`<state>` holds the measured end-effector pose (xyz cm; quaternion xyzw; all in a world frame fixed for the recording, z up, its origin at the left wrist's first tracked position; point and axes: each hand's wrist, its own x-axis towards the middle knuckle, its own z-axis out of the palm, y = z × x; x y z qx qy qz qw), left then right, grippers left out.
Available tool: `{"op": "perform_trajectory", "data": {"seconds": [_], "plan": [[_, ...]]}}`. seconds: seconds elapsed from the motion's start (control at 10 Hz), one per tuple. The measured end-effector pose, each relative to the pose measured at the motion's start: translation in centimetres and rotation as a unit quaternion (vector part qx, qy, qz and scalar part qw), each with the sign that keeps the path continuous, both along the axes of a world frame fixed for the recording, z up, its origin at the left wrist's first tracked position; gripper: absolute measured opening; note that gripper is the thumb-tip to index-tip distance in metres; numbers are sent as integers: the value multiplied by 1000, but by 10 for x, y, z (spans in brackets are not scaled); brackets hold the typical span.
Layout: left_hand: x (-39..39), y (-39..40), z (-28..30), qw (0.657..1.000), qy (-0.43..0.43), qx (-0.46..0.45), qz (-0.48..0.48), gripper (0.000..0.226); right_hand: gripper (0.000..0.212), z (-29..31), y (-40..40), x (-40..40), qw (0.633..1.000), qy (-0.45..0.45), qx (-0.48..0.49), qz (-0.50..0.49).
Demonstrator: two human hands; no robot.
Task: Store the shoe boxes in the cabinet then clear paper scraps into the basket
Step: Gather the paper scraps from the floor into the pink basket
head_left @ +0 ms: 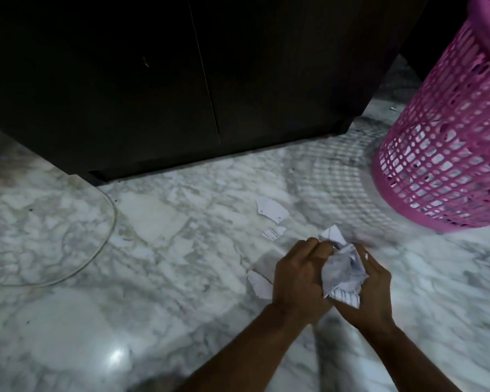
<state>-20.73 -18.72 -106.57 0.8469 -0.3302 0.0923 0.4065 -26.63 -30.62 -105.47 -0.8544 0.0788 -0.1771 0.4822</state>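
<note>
the left hand [297, 281] and right hand [372, 290] press together around a crumpled wad of white printed paper [344, 271], fingers curled over it, above the grey-veined white marble floor [153, 250]; three torn white paper scraps [270, 210] lie on the floor just beyond and beside the hands. the pink plastic lattice basket [447, 142] stands to the right, near the dark wooden cabinet [153, 80], whose doors are closed.
</note>
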Motion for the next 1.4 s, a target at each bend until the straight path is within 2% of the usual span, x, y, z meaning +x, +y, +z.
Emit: {"op": "perform_trajectory", "data": {"seconds": [0.1,0.2,0.3,0.4,0.5,0.6,0.7,0.8,1.0,1.1,1.2,1.3,1.4], "plan": [[4,7,4,998,61,0,5,24,19,0,5,6,1000,-17,-4,-3],[32,20,16,993,105,-31,33,39,38,-2,15,44,998,0,-52,-22],[72,31,18,984,164,1,67,36,36,-2,26,89,992,21,-122,6],[101,41,0,970,218,70,81,50,38,-10,29,110,983,80,-163,8],[99,48,-9,977,182,97,63,52,33,-22,29,106,978,108,-177,8],[83,51,-11,990,97,96,38,42,39,-30,30,97,971,109,-212,15],[83,55,-16,986,149,73,30,62,43,-33,30,93,971,105,-216,13],[84,56,-15,990,101,99,17,39,46,-34,30,91,968,102,-230,24],[82,54,-2,989,131,62,32,41,39,-33,30,91,966,113,-231,8],[88,57,-1,986,149,66,28,30,63,-28,30,93,969,119,-212,51],[90,62,8,990,109,79,28,18,66,-25,36,106,965,138,-211,76],[92,72,11,989,112,91,36,19,52,-26,47,117,953,149,-240,113],[97,77,14,988,118,92,46,31,31,-17,59,120,970,122,-191,89]]}}
